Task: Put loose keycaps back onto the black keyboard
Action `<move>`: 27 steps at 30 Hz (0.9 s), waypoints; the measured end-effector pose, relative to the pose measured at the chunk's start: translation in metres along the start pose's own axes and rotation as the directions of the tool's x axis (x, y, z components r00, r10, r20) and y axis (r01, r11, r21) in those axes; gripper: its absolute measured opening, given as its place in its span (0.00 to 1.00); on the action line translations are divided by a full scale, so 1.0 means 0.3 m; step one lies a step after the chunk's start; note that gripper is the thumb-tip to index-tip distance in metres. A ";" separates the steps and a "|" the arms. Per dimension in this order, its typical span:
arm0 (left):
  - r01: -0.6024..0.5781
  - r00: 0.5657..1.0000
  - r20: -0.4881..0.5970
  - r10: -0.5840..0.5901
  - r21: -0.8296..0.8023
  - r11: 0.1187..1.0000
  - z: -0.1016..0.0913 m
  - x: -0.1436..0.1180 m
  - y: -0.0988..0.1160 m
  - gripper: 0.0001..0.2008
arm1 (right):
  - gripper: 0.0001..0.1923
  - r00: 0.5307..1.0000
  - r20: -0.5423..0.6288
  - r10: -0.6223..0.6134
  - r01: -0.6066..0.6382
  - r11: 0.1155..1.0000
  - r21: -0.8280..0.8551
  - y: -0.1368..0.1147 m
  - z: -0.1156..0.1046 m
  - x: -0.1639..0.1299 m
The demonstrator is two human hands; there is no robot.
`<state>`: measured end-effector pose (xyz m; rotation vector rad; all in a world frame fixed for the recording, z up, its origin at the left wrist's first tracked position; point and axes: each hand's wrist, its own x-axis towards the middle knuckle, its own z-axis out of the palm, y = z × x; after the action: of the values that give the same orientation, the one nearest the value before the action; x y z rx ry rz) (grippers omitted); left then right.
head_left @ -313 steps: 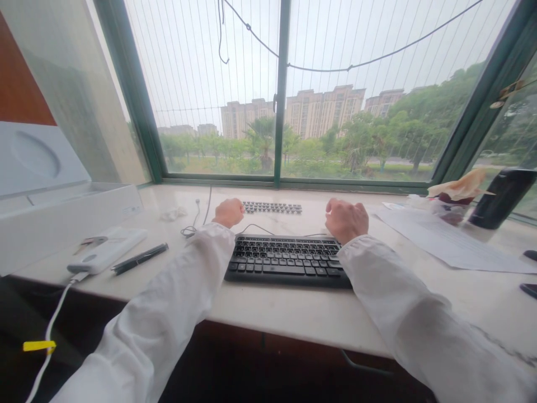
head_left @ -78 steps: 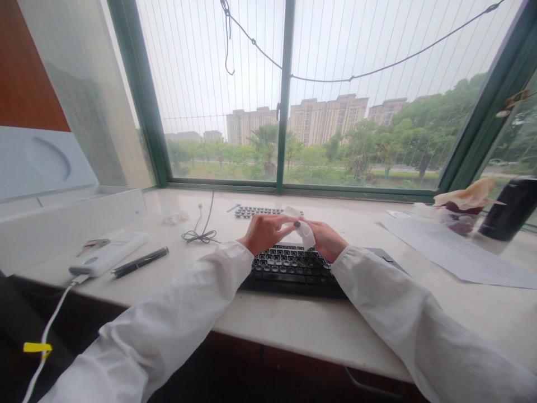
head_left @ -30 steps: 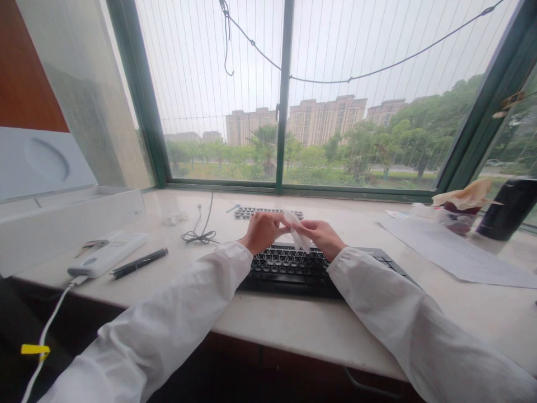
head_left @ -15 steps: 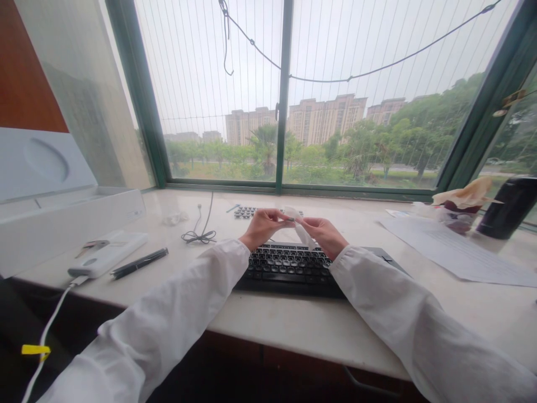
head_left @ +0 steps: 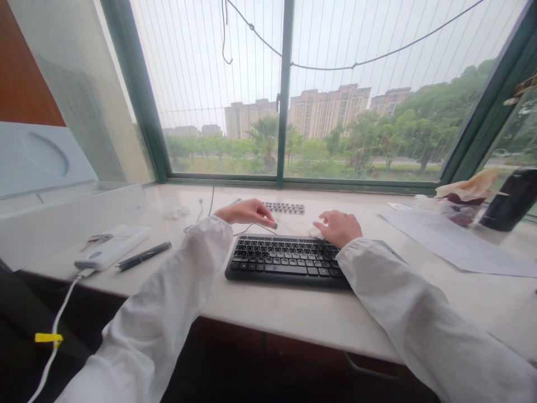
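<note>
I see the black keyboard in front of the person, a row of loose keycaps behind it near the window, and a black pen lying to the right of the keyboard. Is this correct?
Not quite. In the head view the black pen lies to the left of the black keyboard, beside a white power bank. The rest holds: the keyboard is in front of the person, and the row of loose keycaps is behind it near the window.

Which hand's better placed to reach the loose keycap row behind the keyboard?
Left, probably: the left hand pinches a small dark piece just short of the keycap row; the right hand lies farther right.
</note>
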<state>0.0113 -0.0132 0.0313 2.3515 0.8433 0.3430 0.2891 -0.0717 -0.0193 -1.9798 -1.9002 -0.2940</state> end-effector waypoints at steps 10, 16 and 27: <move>-0.002 0.979 0.204 -0.021 0.111 0.994 0.007 0.006 -0.023 0.18 | 0.09 0.825 -0.187 -0.534 0.553 0.690 0.467 -0.188 0.010 -0.082; -0.025 0.979 0.206 0.000 0.121 0.992 0.026 0.017 -0.021 0.18 | 0.07 0.817 -0.222 -0.532 0.571 0.695 0.437 -0.202 0.037 -0.093; -0.019 0.991 0.134 0.007 0.086 0.996 0.036 0.028 -0.025 0.19 | 0.08 0.811 -0.277 -0.515 0.584 0.695 0.420 -0.189 0.029 -0.093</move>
<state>0.0187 -0.0082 0.0185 2.4307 0.7935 0.1551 0.2301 -0.0929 -0.0312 -1.0006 -2.1705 -0.0804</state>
